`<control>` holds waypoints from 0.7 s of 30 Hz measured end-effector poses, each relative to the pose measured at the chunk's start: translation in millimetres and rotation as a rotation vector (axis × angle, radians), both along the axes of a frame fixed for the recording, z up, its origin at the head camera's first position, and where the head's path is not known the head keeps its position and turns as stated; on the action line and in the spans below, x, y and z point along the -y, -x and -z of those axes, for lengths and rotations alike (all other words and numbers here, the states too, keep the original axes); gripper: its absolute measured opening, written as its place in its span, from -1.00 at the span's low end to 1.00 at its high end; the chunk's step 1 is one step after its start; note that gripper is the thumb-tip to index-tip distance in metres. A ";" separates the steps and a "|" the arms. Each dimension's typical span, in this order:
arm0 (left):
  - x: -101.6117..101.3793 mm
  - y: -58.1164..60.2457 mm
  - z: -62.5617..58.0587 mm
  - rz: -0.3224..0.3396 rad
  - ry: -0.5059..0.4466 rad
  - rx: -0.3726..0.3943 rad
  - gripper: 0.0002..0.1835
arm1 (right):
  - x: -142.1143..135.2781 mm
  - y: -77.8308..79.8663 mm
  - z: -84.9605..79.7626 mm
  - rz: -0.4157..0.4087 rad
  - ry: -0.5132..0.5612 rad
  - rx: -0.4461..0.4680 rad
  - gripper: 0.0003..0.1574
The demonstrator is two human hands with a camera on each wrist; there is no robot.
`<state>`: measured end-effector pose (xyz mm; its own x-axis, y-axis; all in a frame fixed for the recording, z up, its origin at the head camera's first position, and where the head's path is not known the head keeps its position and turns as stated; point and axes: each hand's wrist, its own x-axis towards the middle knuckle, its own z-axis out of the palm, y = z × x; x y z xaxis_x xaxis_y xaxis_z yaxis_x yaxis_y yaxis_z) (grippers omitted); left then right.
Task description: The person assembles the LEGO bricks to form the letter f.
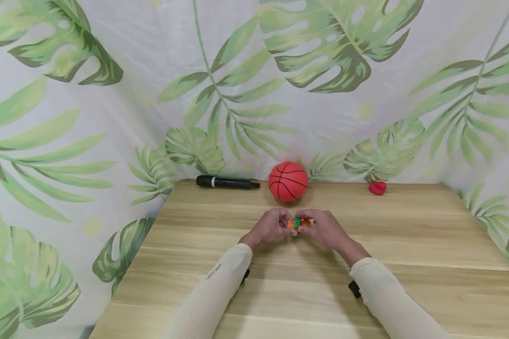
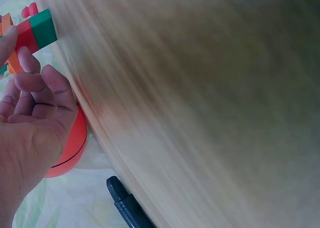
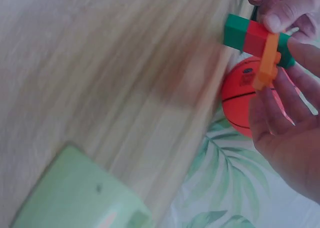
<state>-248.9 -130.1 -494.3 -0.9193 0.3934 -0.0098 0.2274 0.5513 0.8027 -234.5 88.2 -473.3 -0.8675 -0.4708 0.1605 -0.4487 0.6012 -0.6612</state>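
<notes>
Over the middle of the table, both hands hold one joined stack of toy building bricks [image 1: 297,222]. In the right wrist view it shows a green brick [image 3: 236,31], a red brick [image 3: 256,37], an orange brick [image 3: 268,61] set crosswise, and more green at the far side. My left hand [image 1: 271,226] pinches the stack from the left, its thumb by the red and orange bricks. From the other side my right hand [image 1: 325,230] grips it, thumb and fingers around the green and orange part. The fingers hide some of the stack.
Behind the hands stands a red ball [image 1: 288,181] with black basketball lines. A black microphone-like stick [image 1: 229,182] with a pale ring lies at the back left, a small red object [image 1: 377,188] at the back right. Leaf-patterned cloth [image 1: 237,94] hangs behind the wooden table [image 1: 186,263].
</notes>
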 end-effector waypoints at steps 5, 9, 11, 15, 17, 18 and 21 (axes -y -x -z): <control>-1.6 -1.2 0.0 -0.013 0.011 0.006 -0.71 | -13.7 -8.3 -4.8 -0.021 0.005 -0.010 -0.51; -1.4 -1.0 -0.2 -0.021 0.025 0.010 -0.67 | -29.7 -15.9 -8.4 -0.004 0.005 -0.030 -0.56; -1.1 -1.1 0.3 -0.022 0.030 0.016 -0.65 | -39.3 -20.4 -9.2 0.007 -0.005 -0.029 -0.60; -1.5 -1.7 1.5 -0.025 0.035 0.020 -0.64 | -60.5 -31.3 -10.8 0.012 -0.032 -0.029 -0.61; -1.9 -1.2 1.7 -0.025 0.034 0.022 -0.65 | -72.0 -36.6 -10.4 0.011 -0.051 -0.032 -0.59; -2.1 -1.0 1.6 -0.025 0.034 0.021 -0.65 | -77.6 -39.3 -10.2 0.004 -0.056 -0.031 -0.56; -2.1 -0.1 1.0 -0.024 0.038 0.023 -0.65 | -94.8 -47.3 -9.0 -0.025 -0.075 -0.013 -0.45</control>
<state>-248.8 -128.0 -495.3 -0.9277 0.3706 -0.0455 0.1958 0.5865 0.7859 -187.2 183.0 -464.3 -0.8536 -0.5030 0.1354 -0.4721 0.6374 -0.6090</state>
